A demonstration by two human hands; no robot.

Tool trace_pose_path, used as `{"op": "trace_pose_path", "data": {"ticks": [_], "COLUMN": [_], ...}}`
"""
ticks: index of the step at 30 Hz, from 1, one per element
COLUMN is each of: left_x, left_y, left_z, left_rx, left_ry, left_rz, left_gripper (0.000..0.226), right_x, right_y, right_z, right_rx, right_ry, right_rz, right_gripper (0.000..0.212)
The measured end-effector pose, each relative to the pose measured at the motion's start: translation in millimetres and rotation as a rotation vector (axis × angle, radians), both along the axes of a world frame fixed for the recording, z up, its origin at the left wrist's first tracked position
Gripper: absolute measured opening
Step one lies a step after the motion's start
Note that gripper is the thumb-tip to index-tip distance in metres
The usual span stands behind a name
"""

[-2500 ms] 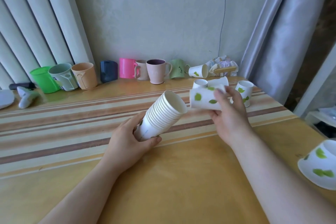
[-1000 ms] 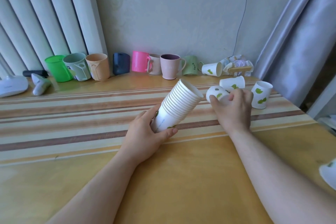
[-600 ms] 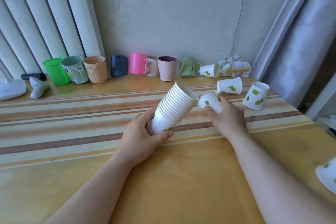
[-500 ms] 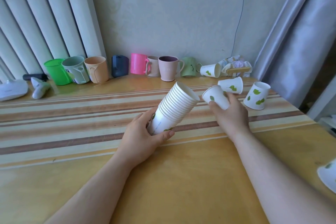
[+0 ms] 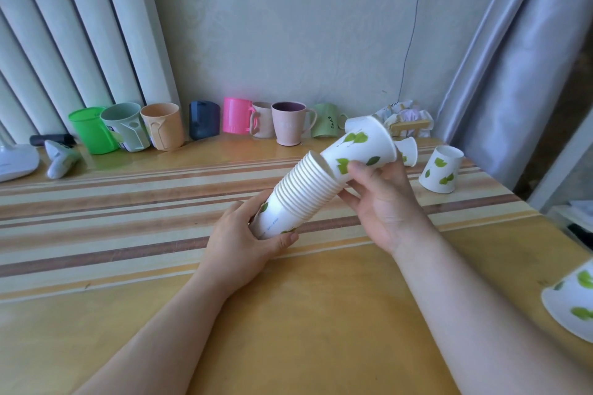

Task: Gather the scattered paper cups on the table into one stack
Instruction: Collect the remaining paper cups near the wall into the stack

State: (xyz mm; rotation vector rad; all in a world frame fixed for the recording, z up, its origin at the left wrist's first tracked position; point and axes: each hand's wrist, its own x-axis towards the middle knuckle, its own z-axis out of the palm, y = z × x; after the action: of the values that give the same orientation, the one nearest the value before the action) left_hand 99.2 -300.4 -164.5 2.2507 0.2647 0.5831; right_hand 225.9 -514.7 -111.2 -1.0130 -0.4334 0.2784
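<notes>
Striped wooden surface – left hand gripping stack mid-surface, right hand pinching cup half-seated in stack. Outstanding: loose cups near far right corner, another at right edge.

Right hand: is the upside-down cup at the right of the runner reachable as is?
Probably not yet: right hand grips a cup going into the stack. The upside-down cup sits unobstructed nearby.

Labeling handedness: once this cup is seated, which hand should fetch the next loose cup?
Right. The right hand is pushing a cup into the stack, and the loose cups lie on its side. The left hand grips the stack's base.
</notes>
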Motion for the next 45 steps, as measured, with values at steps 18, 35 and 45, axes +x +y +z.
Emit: {"op": "trace_pose_path", "data": {"ticks": [18,35,45], "left_x": [-2,0,0], "left_y": [0,2,3], "left_z": [2,-1,-1], "left_rx": [-0.027,-0.007,0.002], "left_ry": [0.004,0.021,0.022], "left_rz": [-0.003,-0.020,-0.022], "left_gripper": [0.077,0.080,0.079], "right_x": [4,78,88], "right_y": [-7,-81,-90], "right_z": [-2,-42,-26], "right_rx": [-0.130,-1.129,-1.179], "right_ry": [0.072,-0.032,-0.151], "right_rz": [-0.073,-0.833,-0.889], "right_gripper": [0.052,0.046,0.034]}}
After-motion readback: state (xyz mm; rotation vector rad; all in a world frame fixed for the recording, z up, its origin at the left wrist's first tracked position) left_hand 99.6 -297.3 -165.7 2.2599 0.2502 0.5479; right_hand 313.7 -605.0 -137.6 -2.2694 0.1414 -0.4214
